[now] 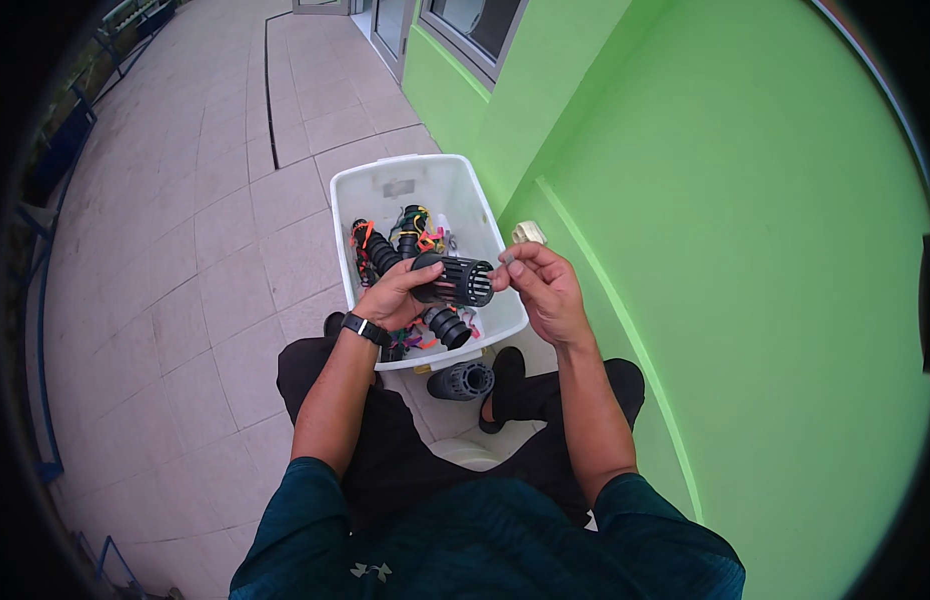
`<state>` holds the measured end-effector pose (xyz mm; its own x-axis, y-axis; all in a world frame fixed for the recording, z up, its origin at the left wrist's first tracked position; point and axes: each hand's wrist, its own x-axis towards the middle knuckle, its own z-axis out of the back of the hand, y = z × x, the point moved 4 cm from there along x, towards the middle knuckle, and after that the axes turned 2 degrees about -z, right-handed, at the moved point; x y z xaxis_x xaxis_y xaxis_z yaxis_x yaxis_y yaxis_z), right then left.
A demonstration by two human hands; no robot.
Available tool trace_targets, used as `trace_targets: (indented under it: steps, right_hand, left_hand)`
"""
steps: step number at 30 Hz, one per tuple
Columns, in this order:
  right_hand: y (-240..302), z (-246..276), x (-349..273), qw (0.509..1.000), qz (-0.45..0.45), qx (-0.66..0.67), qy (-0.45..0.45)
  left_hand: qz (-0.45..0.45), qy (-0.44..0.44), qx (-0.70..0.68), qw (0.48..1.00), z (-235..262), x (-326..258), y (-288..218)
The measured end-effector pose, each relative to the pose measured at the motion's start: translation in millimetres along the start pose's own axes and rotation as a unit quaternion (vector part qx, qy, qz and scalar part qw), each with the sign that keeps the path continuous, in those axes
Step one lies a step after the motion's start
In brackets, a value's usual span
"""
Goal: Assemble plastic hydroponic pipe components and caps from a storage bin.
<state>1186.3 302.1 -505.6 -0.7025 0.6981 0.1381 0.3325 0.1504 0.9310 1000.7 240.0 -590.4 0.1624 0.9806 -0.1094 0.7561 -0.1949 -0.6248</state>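
Here, left hand [393, 297] clamped on black slotted cylinder [451, 281]; right hand [551, 296] pinched together alongside.

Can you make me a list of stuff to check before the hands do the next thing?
1. Left hand has a grip on the black cage: ok.
2. Right hand is close to the cage's slotted end: ok.
3. Right fingertips are pinching something small: cannot tell, too tiny.
4. Bin sits upright in front of the person: ok.
5. Straps and ribbed tubes are sorted: not ok, they're jumbled.
6. Other cage is inside the bin: not ok, it's outside.
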Motion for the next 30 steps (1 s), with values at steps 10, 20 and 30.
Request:
trace_targets:
  steps: [10,20,30]
  right_hand:
    - [-18.8,-25.5,-7.9,0.997,-0.012,-0.080,-0.016]
    - [-19.1,-9.4,-5.8,0.917,0.067,-0.386,-0.070]
    - [-31.9,-24.4,-7.8,0.858,0.047,-0.494,-0.131]
  left_hand:
    - [-0.012,-0.047,0.075,0.996,15.4,2.4,2.1]
    - [-0.019,-0.010,0.031,0.999,11.9,-1.9,-4.4]
    - [-0.031,-0.005,0.036,0.999,16.1,0.4,-5.1]
